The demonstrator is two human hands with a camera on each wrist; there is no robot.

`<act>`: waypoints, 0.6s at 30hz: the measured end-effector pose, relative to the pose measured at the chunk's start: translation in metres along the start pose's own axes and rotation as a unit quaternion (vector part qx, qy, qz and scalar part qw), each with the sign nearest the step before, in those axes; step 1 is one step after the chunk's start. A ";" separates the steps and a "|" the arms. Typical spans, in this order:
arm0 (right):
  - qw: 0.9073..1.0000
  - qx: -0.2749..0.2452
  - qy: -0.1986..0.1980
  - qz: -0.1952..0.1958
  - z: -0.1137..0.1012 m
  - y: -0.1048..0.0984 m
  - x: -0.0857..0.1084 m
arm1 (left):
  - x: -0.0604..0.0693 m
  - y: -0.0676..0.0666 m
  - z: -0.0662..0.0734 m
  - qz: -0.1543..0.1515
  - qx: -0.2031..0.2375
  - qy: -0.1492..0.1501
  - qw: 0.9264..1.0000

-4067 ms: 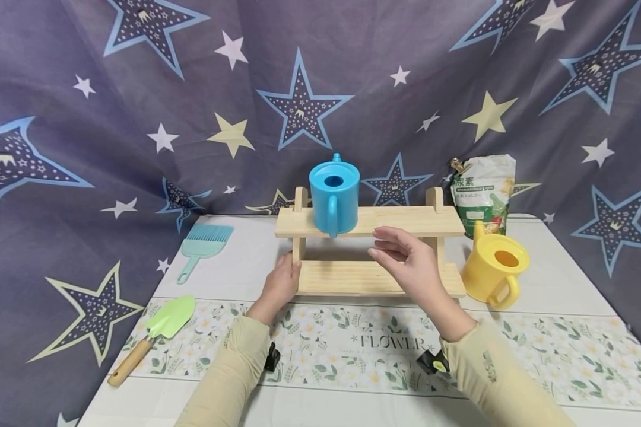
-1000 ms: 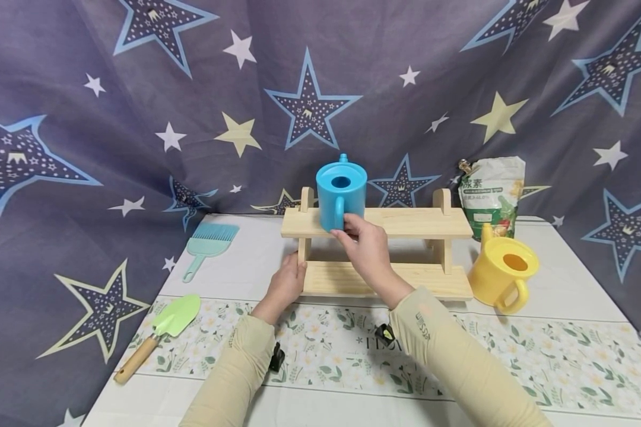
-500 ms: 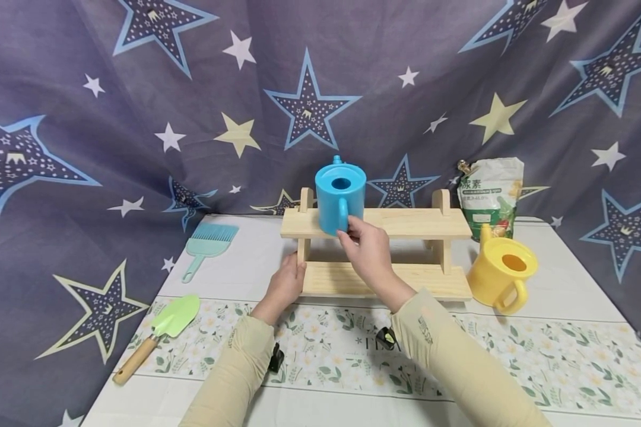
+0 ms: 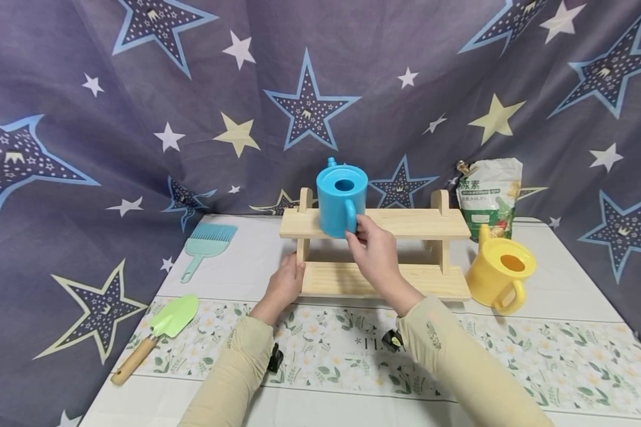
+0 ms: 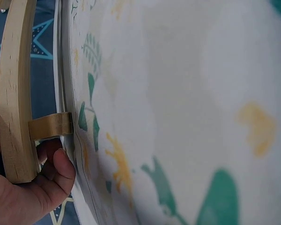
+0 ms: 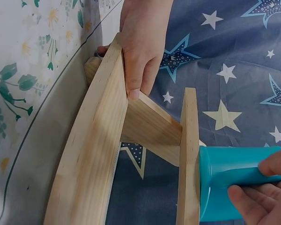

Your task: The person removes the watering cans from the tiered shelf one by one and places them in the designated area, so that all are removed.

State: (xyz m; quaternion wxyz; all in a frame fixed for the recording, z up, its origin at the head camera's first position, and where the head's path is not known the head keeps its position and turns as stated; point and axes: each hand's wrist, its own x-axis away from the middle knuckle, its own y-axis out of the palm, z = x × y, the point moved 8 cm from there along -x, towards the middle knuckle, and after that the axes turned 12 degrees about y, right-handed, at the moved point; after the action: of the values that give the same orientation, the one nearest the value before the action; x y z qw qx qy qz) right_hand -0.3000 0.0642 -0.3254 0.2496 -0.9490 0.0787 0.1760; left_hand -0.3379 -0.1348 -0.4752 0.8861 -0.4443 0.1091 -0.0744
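A blue watering can (image 4: 335,204) stands upright on the upper board of a two-tier wooden shelf (image 4: 411,223), left of its middle, its spout toward the back. My right hand (image 4: 378,255) pinches the can's handle between thumb and fingers; in the right wrist view, that hand (image 6: 267,192) is at the can (image 6: 225,176). My left hand (image 4: 286,281) grips the left end of the lower board, thumb on top, as the right wrist view shows the same hand (image 6: 143,44). In the left wrist view its fingers curl under the board (image 5: 16,93).
A yellow watering can (image 4: 491,273) stands right of the shelf, with a white and green bag (image 4: 488,198) behind it. To the left lie a teal brush (image 4: 205,243) and a green trowel (image 4: 173,317) with a wooden handle. A star-patterned curtain (image 4: 278,35) hangs behind.
My right hand has come left from beside the can and taken its handle. The handle has turned to the right and the spout to the left. My left hand has kept its hold on the shelf.
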 end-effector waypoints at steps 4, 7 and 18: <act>1.000 -0.001 -0.009 0.000 0.001 -0.002 0.000 | 0.000 0.001 0.000 -0.004 -0.002 -0.001 1.000; 1.000 -0.004 -0.016 0.002 0.002 -0.005 0.001 | 0.000 0.001 0.000 -0.005 -0.002 -0.002 1.000; 0.999 -0.015 -0.037 0.007 0.002 -0.015 0.007 | 0.001 0.000 0.000 -0.002 0.001 -0.004 1.000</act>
State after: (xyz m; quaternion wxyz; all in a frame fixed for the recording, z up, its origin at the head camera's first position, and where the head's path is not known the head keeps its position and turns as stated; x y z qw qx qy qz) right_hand -0.2909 0.0776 -0.3225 0.2367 -0.9448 0.0738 0.2140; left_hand -0.3372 -0.1347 -0.4749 0.8867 -0.4442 0.1041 -0.0745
